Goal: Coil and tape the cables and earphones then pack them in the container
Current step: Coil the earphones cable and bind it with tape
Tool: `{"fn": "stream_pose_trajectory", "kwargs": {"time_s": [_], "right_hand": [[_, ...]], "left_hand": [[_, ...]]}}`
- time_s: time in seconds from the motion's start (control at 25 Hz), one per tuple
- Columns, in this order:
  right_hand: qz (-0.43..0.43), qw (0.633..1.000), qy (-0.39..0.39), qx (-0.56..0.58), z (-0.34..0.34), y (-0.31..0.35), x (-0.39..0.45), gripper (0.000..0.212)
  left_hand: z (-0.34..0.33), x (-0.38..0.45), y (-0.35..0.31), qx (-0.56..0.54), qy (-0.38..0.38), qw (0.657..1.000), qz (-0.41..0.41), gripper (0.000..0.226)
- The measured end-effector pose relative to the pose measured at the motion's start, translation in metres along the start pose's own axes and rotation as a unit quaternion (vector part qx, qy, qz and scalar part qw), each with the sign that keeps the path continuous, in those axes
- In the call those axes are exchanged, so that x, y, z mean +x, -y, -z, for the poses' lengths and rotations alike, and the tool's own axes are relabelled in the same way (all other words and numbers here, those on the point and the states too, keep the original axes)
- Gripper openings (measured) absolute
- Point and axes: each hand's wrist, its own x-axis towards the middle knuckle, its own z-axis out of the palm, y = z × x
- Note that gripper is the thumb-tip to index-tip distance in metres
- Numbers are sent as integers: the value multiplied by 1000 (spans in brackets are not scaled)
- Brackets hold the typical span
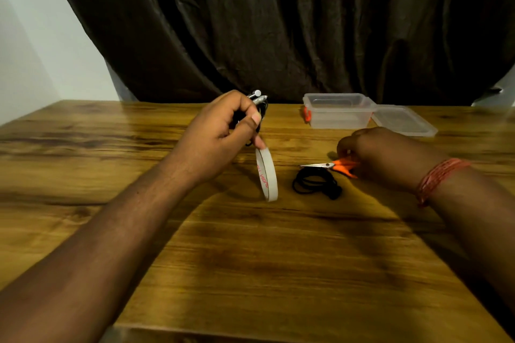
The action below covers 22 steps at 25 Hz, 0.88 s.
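Background: a dark brown pleated curtain (278, 22) hangs behind the desk, with a pale wall (41, 50) to its left.
Surface: a brown wood-grain desk (250, 259) carries every item noted below.
Left hand: the left hand (220, 136) is raised above the desk, fingers (250, 117) clenched around a black coiled cable with silver metal plugs (257, 99); the plugs stick out above the fingers.
Tape: a white ring-shaped roll of tape with red lettering (267, 174) hangs just below the left fingers, pinched at its upper edge by the same hand. Whether its lower edge touches the desk cannot be told.
Right hand: the right hand (384, 156) rests low at the desk, fingers closed on the handles of small orange-handled scissors with steel blades (331, 166); the blades point away from the fingers towards the tape roll. An orange thread band (437, 175) circles the wrist.
Second coil: a black coiled earphone cord (316, 184) lies on the desk just below the scissor blades, near the right fingers.
Container: a clear rectangular plastic container with orange clips (338, 111) stands open beyond the right fingers; its clear lid (404, 120) lies flat just beside it.
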Motion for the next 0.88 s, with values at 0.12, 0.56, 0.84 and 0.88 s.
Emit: {"fn": "stream_pose_trajectory", "kwargs": {"time_s": [0.12, 0.56, 0.84, 0.88], "right_hand": [[26, 1000, -1, 11, -3, 3, 0, 14], [-44, 972, -101, 205, 20, -6, -6, 31], [44, 974, -72, 208, 39, 32, -20, 49], [54, 975, -74, 202, 39, 33, -20, 48]], "left_hand": [[0, 0, 0, -12, -3, 1000, 1, 9], [0, 1, 0, -21, -4, 1000, 3, 6], [-1, 1, 0, 3, -1, 1000, -6, 8], [-1, 1, -1, 4, 0, 1000, -6, 8]]}}
